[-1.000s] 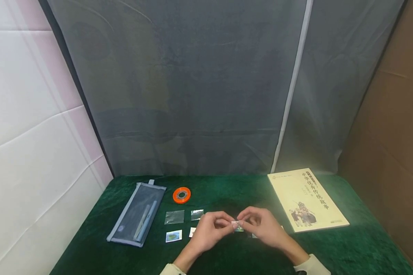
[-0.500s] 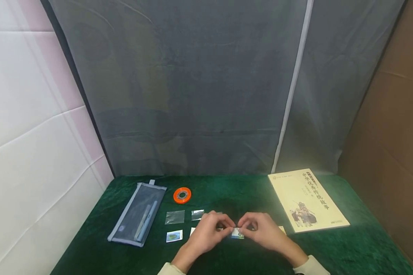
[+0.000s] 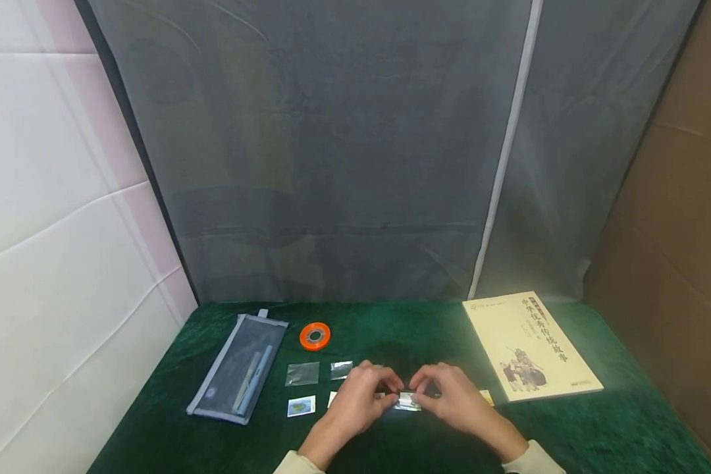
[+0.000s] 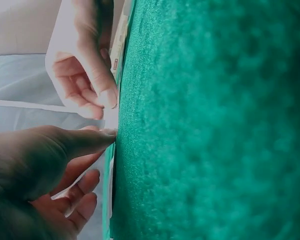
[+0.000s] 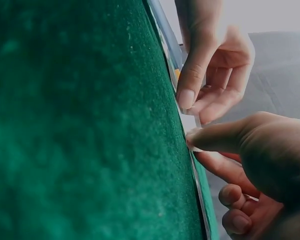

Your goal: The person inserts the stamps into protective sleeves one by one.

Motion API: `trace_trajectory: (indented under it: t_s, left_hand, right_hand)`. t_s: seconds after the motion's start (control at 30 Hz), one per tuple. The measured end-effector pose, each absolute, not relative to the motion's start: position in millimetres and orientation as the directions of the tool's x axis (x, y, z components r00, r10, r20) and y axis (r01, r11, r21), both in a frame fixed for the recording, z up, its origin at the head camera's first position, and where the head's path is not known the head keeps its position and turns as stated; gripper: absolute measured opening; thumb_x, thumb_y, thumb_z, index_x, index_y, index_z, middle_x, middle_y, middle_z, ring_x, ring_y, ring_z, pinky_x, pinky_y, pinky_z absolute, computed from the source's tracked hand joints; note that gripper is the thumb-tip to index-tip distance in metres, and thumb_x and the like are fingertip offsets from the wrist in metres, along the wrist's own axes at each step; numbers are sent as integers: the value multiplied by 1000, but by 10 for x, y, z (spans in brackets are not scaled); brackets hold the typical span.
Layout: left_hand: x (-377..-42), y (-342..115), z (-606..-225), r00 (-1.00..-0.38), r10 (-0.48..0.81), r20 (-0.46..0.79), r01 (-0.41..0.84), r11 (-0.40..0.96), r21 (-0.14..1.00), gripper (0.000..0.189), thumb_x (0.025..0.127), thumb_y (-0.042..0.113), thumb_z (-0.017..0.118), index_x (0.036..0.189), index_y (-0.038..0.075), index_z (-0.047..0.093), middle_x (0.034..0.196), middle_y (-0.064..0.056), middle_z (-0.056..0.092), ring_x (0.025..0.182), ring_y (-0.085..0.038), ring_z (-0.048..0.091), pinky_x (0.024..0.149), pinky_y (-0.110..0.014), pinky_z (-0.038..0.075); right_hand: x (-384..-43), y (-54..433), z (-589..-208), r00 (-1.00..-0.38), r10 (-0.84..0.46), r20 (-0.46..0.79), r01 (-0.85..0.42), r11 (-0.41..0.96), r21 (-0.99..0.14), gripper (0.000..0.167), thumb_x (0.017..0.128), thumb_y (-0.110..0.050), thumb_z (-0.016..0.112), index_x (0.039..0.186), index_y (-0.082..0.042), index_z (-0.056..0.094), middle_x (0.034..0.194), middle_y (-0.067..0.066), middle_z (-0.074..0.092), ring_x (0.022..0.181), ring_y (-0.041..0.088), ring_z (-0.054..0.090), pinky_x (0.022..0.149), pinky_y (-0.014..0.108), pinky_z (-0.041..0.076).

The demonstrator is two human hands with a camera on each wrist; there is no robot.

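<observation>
My left hand [image 3: 358,401] and right hand [image 3: 452,400] face each other low over the green cloth. Between them they pinch the two ends of a small glossy stamp-like card [image 3: 408,401], which shines with reflected light. Whether it sits inside a clear sleeve is hard to tell. Seen from the left wrist, thumb and fingers of the left hand [image 4: 45,155] meet at the card's near end, close to the cloth. The right wrist view has the right hand [image 5: 270,155] pinching the opposite end. Fingers partly cover the card.
Left of the hands lie a picture stamp [image 3: 301,406], a clear plastic sleeve [image 3: 302,374] and a smaller shiny sleeve [image 3: 341,370]. An orange tape roll [image 3: 315,336] is behind them. A mesh pencil case [image 3: 237,368] lies far left, a cream book [image 3: 530,345] right.
Both hands have brought the small card lower and slightly nearer to me. It now catches the light, where its coloured print showed before. Other things stay in place.
</observation>
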State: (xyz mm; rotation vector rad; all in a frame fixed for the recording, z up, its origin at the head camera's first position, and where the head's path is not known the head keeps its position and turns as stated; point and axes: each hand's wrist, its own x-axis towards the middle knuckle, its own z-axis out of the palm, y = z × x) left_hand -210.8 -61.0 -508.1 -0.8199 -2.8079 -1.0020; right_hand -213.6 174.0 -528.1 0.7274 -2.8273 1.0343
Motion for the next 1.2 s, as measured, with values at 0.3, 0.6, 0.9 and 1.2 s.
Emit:
trace_trajectory:
  t_s: [0.3, 0.6, 0.9, 1.2]
  left_hand:
    - [-2104, -637, -5116, -862, 438, 254, 503, 683, 530, 20, 87, 14, 91, 100, 25, 82, 98, 13, 76, 94, -4, 60, 78, -23, 53]
    - [-2259, -869, -5051, -887, 375, 269, 460, 671, 582, 10, 96, 17, 84, 102, 25, 83, 98, 14, 77, 94, -7, 64, 82, -28, 56]
    - [-2381, -1125, -5052, -892, 367, 264, 452, 730, 513, 12, 98, 22, 82, 110, 20, 83, 106, 7, 80, 102, -15, 68, 89, -40, 60]
    - [-2367, -1124, -5027, -879, 421, 227, 475, 719, 508, 17, 96, 21, 84, 112, 17, 82, 108, 4, 81, 104, -19, 68, 89, -42, 60]
  right_hand:
    - [-2139, 1715, -5283, -886, -412, 211, -457, 709, -537, 11, 91, -27, 88, 98, -33, 82, 91, -25, 66, 90, -1, 58, 79, 27, 50]
    - [-2116, 1680, -5245, -878, -414, 241, -475, 686, -551, 5, 98, -31, 81, 102, -30, 83, 90, -26, 65, 90, -1, 60, 80, 28, 51]
    - [-2045, 1392, -5160, -829, -525, 195, -526, 610, -593, 8, 101, -30, 79, 108, -29, 81, 95, -22, 65, 91, 1, 56, 79, 25, 50]
    - [-2075, 1114, -5184, -828, -533, 175, -545, 690, -476, 15, 94, -29, 86, 108, -25, 81, 93, -15, 61, 89, 1, 49, 75, 22, 47]
